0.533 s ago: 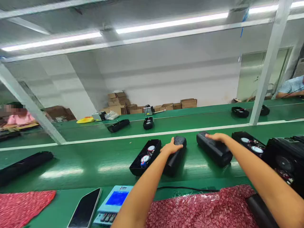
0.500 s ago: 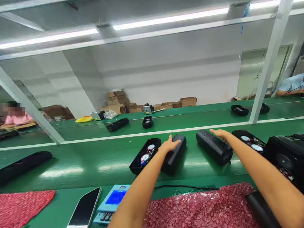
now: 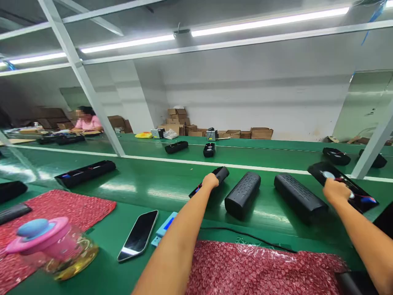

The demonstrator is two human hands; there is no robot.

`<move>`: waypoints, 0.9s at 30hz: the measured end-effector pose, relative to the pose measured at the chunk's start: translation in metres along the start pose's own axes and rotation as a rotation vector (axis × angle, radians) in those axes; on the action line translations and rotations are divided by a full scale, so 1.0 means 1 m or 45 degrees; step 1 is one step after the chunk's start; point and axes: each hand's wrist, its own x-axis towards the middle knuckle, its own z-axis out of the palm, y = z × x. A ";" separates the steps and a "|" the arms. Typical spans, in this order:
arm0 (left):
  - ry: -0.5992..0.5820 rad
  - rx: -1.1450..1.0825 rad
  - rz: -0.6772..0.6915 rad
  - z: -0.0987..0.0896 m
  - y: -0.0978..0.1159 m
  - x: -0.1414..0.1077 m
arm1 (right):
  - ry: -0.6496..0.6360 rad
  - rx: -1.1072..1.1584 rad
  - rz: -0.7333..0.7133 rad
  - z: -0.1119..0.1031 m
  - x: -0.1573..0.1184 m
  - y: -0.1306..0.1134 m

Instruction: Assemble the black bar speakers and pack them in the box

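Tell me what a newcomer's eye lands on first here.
Two bare arms reach out over the green conveyor belt: the left hand grips an open black speaker half, the right hand another open half. Between them lie two closed black speakers, and red bubble wrap covers the near edge.

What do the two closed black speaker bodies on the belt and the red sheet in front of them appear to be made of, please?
The two speaker bodies look like matte black plastic or rubber, judging by their dotted grille texture and dull sheen. The red sheet appears to be bubble wrap: small raised cells and a glossy film.
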 end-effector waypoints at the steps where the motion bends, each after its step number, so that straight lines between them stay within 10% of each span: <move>1: 0.004 -0.048 0.026 -0.012 0.001 -0.003 | 0.060 -0.034 -0.069 -0.007 0.000 -0.006; 10: -0.041 -0.617 0.251 -0.092 -0.039 -0.136 | 0.559 0.067 -1.291 -0.055 -0.073 -0.027; 18: -0.372 -0.412 0.371 -0.066 -0.112 -0.298 | 0.649 0.391 -2.594 -0.060 -0.219 -0.018; 27: -0.347 -0.020 0.392 -0.009 -0.125 -0.313 | 0.400 0.395 -2.632 -0.059 -0.246 -0.017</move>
